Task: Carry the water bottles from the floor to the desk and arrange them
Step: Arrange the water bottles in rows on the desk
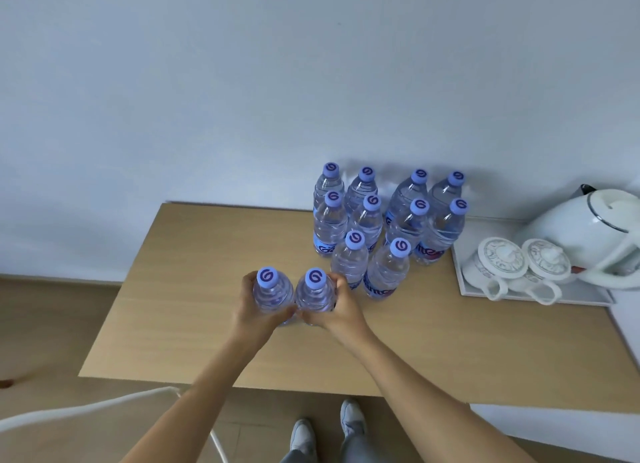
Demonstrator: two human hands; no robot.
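Far left: white chair frame (pixel 86 407) at the bottom edge, over wood floor (pixel 52 324). Counter (pixel 194 310) is light wood, back edge against the pale wall (pixel 242 81). Left hand (pixel 252 310) wrapped around the left held bottle (pixel 272 294), fingers curled round its body. Right hand (pixel 341 305) gripping the right held bottle (pixel 316 294) the same way. Both bottles upright, side by side and touching, over the counter near its middle; can't tell if the bases are down on the surface, hands block that. Just right and behind: ten more bottles (pixel 388 220), upright, purple caps, packed in rows toward the wall, front pair just beside the right hand. Further right: white tray (pixel 526 298) on the counter with two lidded white cups (pixel 498 263) and a white kettle (pixel 588 227) behind them. Bottom centre: person's grey shoes (pixel 351 419) on the floor.
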